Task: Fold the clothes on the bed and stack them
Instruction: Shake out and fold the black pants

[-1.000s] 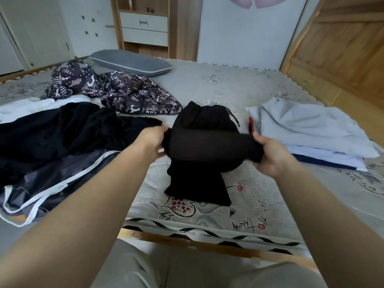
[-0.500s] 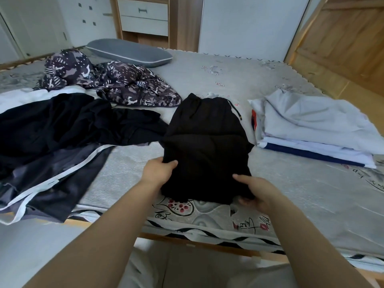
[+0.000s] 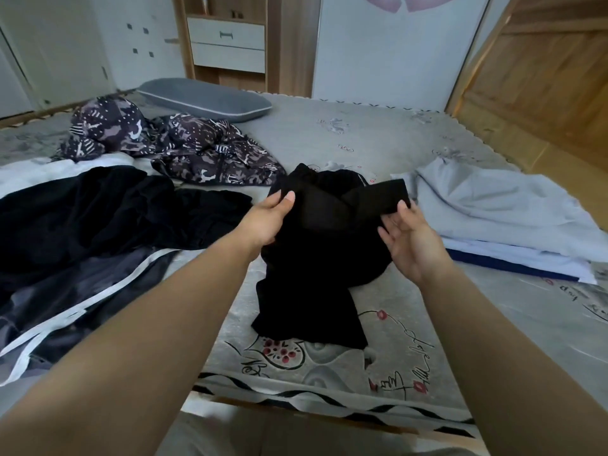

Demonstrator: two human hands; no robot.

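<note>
- The black garment [image 3: 309, 274] trails onto the near edge of the bed [image 3: 411, 357], its top lifted.
- Left hand [image 3: 268, 220] pinches its left edge; right hand [image 3: 409, 240] pinches a folded band.
- Right: folded stack [image 3: 493, 218]; left: unfolded dark clothes [image 3: 98, 218].

Left hand [image 3: 268, 218] and right hand [image 3: 409, 240] each pinch the black garment [image 3: 316, 258], upper part raised, lower part on the bed [image 3: 394, 340]. Folded pale stack [image 3: 500, 222] lies right; unfolded dark clothes [image 3: 82, 232] left; grey pillow [image 3: 204, 98] far
</note>
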